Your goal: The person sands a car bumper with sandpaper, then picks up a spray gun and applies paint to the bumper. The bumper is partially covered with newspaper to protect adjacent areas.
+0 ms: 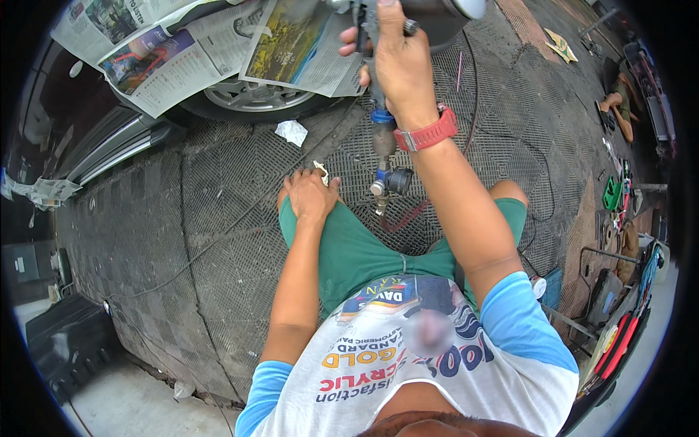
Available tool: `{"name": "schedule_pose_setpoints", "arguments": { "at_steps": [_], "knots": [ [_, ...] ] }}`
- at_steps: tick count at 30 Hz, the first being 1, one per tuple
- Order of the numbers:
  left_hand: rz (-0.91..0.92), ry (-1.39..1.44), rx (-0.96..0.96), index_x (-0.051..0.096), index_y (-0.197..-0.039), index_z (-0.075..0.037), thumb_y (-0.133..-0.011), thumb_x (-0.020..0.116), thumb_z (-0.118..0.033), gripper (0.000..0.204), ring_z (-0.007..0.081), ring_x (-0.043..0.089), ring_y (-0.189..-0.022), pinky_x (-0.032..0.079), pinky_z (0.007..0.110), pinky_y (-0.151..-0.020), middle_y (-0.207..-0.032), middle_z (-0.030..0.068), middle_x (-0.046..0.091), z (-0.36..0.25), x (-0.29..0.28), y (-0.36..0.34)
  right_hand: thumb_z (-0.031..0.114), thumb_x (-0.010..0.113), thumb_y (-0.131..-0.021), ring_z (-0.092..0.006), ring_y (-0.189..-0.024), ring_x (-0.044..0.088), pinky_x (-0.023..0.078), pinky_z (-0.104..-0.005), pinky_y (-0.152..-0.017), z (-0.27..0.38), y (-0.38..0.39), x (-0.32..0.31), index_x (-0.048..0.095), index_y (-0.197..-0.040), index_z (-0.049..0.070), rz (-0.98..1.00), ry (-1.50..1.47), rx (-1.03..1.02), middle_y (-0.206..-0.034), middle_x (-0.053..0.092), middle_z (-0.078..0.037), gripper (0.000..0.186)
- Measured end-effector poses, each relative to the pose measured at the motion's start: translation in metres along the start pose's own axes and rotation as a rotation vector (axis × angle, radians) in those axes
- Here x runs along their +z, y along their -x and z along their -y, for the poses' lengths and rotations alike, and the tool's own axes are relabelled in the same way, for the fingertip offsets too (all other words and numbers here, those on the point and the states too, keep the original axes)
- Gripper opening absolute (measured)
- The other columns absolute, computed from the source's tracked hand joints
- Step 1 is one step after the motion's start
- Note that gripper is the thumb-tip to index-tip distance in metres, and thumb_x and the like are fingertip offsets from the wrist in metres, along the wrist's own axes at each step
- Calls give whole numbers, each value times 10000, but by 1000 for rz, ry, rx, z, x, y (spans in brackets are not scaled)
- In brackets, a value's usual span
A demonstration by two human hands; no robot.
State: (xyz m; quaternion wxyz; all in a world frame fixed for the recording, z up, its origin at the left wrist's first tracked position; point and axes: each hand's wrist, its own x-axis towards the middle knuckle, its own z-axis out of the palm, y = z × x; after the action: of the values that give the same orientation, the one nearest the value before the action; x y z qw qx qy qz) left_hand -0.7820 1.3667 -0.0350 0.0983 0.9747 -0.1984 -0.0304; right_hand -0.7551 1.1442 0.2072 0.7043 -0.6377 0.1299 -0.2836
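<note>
My right hand (402, 62) is raised at the top of the view, fingers wrapped round the handle of a spray gun (373, 80). The gun's dark cup (440, 22) and upper parts run out of view. Below its handle hang a blue-ringed fitting and a small round gauge (398, 181), with a reddish hose (409, 217) leading off. My left hand (312, 195) lies on my left knee, fingers stretched out. A crumpled pale scrap (321, 172) shows at its fingers; I cannot tell whether they hold it. Newspaper sheets (175, 69) cover the car above the wheel (255, 95).
A dark car side (95, 138) stands at the left. A white paper scrap (292, 132) and a thin dark hose (218, 240) lie on the black textured mat (145, 218). Tools and a rack (611, 342) line the right. Another person's limbs (621, 113) show at the far right.
</note>
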Motion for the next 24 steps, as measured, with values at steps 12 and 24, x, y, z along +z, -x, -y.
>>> {"name": "schedule_pose_setpoints", "arguments": {
  "at_steps": [12,24],
  "knots": [
    [-18,8,-3,780,-1151,-75,-887,757,-469,475,333,565,-1334,331,567,-1180,-1278,134,726,5,3,0,633,414,-1082,-171,-724,720,504,-269,-437,43,-27,-55,671,-1232,45,-111,-22,-114,-884,733,-99,659],
    [15,-5,-13,795,-1126,-98,-883,763,-476,451,304,587,-1312,344,540,-1179,-1254,115,738,-2,2,-6,587,317,-1117,-228,-669,726,474,-298,-421,11,-69,-125,637,-1217,51,-170,-182,165,-847,734,-127,632]
  ]
}}
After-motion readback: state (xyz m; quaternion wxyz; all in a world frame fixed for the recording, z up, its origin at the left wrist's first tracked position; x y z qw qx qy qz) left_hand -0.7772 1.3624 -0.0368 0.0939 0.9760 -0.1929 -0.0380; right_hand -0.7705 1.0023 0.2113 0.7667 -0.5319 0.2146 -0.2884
